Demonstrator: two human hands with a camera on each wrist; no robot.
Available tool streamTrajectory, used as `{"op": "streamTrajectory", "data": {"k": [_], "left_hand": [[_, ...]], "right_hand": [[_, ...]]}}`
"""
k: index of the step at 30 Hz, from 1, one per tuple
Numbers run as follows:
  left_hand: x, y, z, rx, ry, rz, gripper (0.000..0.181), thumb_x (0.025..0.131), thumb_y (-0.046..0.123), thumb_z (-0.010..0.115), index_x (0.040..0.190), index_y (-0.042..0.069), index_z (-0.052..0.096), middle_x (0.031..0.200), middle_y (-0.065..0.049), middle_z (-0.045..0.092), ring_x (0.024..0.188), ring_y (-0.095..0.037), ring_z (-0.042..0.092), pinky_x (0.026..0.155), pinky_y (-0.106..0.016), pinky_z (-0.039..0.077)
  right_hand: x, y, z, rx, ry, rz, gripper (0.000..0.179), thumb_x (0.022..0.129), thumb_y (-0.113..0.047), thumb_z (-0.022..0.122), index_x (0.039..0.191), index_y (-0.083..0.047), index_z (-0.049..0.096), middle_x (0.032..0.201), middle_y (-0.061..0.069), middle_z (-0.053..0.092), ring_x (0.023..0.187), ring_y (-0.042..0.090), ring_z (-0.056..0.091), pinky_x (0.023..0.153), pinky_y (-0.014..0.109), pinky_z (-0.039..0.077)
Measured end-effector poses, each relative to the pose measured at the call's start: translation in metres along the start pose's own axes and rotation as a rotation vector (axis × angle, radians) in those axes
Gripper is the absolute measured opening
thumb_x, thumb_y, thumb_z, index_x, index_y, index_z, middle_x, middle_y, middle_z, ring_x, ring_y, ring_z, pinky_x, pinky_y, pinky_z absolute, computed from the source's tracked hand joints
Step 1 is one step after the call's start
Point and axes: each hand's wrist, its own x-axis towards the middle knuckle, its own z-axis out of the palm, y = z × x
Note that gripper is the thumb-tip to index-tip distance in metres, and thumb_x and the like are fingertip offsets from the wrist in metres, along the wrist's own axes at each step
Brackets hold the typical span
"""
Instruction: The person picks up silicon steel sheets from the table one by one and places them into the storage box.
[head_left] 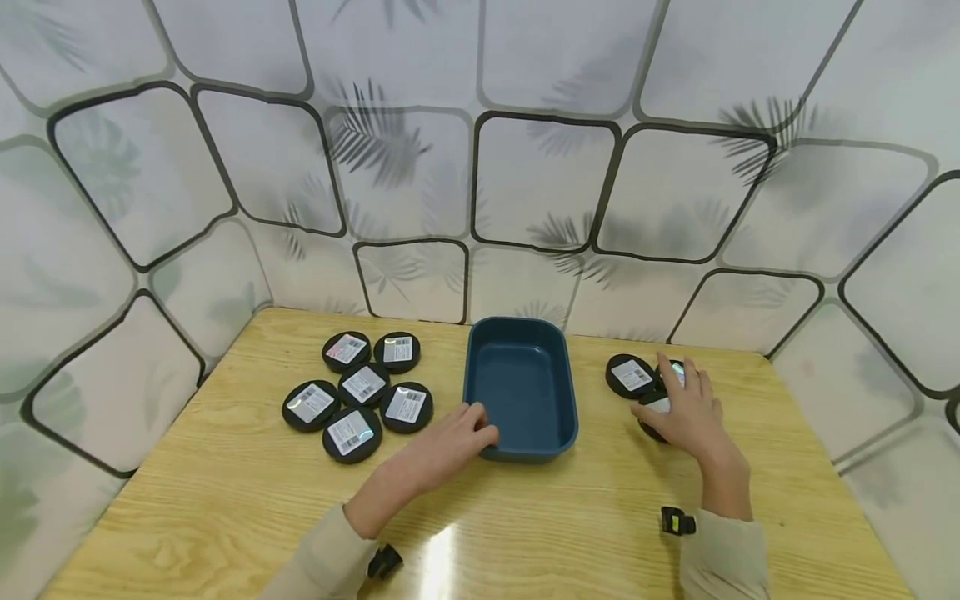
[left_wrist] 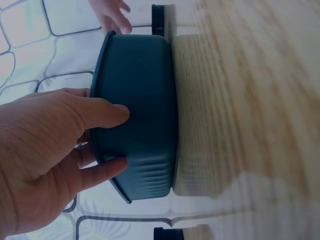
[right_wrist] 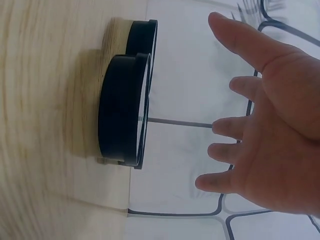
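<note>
A dark blue rectangular bin [head_left: 519, 392] stands on the table. My left hand [head_left: 450, 443] grips its near left corner; in the left wrist view the thumb presses the outer wall [left_wrist: 145, 75], while some fingers go behind the rim. To the right lie three flat round black containers with white labels. My right hand [head_left: 692, 417] is spread over them, partly hiding the far one [head_left: 678, 371] and the near one [head_left: 654, 428]; the left one [head_left: 630, 376] shows fully. In the right wrist view the palm and fingers [right_wrist: 245, 90] stand apart from the containers [right_wrist: 122, 107].
Several more labelled black round containers [head_left: 363, 384] lie grouped left of the bin. The wooden table [head_left: 570, 525] meets a patterned curtain [head_left: 420, 183] at its back and sides. Each sleeve carries a small black device at the wrist.
</note>
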Motion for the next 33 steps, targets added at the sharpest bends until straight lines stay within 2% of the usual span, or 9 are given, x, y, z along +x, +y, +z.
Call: {"op": "streamTrajectory", "data": {"k": [4, 8, 12, 18, 22, 28, 33], "left_hand": [[0.0, 0.002, 0.003, -0.015, 0.023, 0.03, 0.015, 0.094, 0.001, 0.062, 0.101, 0.013, 0.06, 0.095, -0.002, 0.047, 0.082, -0.015, 0.044, 0.074, -0.027, 0.044], [0.0, 0.004, 0.004, -0.017, 0.001, 0.031, 0.014, 0.095, 0.002, 0.061, 0.103, 0.014, 0.061, 0.097, -0.002, 0.048, 0.084, -0.015, 0.046, 0.076, -0.026, 0.045], [0.0, 0.005, 0.004, -0.018, -0.018, 0.014, 0.015, 0.096, 0.002, 0.06, 0.104, 0.015, 0.062, 0.099, -0.002, 0.048, 0.085, -0.014, 0.045, 0.077, -0.026, 0.045], [0.0, 0.003, 0.003, -0.005, 0.01, 0.003, 0.017, 0.094, 0.0, 0.062, 0.102, 0.014, 0.061, 0.097, -0.001, 0.047, 0.084, -0.015, 0.045, 0.075, -0.026, 0.045], [0.0, 0.001, 0.003, 0.001, 0.013, -0.003, 0.017, 0.094, -0.001, 0.061, 0.101, 0.014, 0.06, 0.096, -0.001, 0.046, 0.083, -0.015, 0.043, 0.075, -0.026, 0.044], [0.0, 0.001, 0.002, -0.003, 0.01, -0.013, 0.016, 0.095, -0.001, 0.06, 0.101, 0.014, 0.06, 0.096, -0.001, 0.045, 0.083, -0.015, 0.042, 0.074, -0.025, 0.043], [0.0, 0.001, 0.0, -0.001, -0.002, -0.021, 0.017, 0.095, -0.001, 0.059, 0.101, 0.014, 0.06, 0.096, -0.001, 0.045, 0.083, -0.014, 0.041, 0.073, -0.025, 0.043]], "right_hand": [[-0.007, 0.009, -0.001, 0.03, -0.056, 0.05, 0.101, 0.091, -0.04, 0.068, 0.159, -0.007, 0.0, 0.154, 0.041, -0.005, 0.138, 0.065, -0.005, 0.098, 0.082, 0.01], [-0.014, 0.017, 0.0, 0.026, -0.091, 0.093, 0.106, 0.09, -0.041, 0.069, 0.158, -0.008, -0.005, 0.153, 0.043, -0.007, 0.137, 0.067, -0.007, 0.098, 0.083, 0.009], [-0.017, 0.018, 0.0, 0.017, -0.095, 0.11, 0.111, 0.088, -0.041, 0.071, 0.158, -0.006, -0.007, 0.152, 0.044, -0.007, 0.136, 0.067, -0.005, 0.097, 0.083, 0.01], [-0.016, 0.012, -0.005, 0.018, -0.072, 0.153, 0.114, 0.085, -0.041, 0.074, 0.156, 0.001, -0.005, 0.151, 0.045, -0.006, 0.135, 0.067, 0.0, 0.095, 0.083, 0.015], [-0.014, 0.01, -0.009, 0.028, -0.089, 0.178, 0.116, 0.085, -0.04, 0.074, 0.155, 0.004, -0.008, 0.15, 0.046, -0.009, 0.133, 0.07, 0.002, 0.096, 0.082, 0.016], [-0.012, 0.007, -0.013, 0.043, -0.126, 0.19, 0.12, 0.086, -0.038, 0.074, 0.151, 0.01, -0.014, 0.148, 0.048, -0.011, 0.123, 0.077, 0.016, 0.093, 0.078, 0.03], [-0.012, 0.006, -0.012, 0.035, -0.156, 0.199, 0.122, 0.085, -0.041, 0.074, 0.15, 0.01, -0.016, 0.147, 0.049, -0.01, 0.119, 0.075, 0.028, 0.088, 0.071, 0.04]]}}
